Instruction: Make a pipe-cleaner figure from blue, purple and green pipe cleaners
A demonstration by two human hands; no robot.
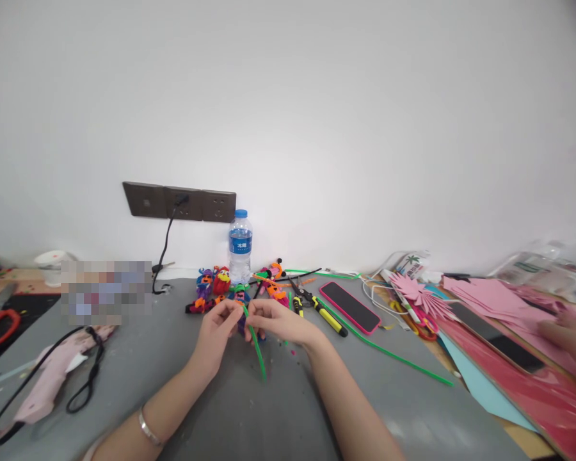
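Observation:
A green fuzzy stem hangs down between my hands, its upper end pinched at the fingertips. My left hand is closed on the stem from the left, thumb and index finger together. From the right, my right hand pinches close beside it, its fingers curled. Behind the fingertips sits a small figure with a green top and purple parts, partly hidden by my hands. Several colourful fuzzy figures stand just beyond, among them a red and yellow one and an orange one.
A water bottle stands by the wall. Yellow-black pliers, a pink-cased phone and a long green stem lie right. A pink corded tool lies left. Another person's hand is at the far right, over pink paper.

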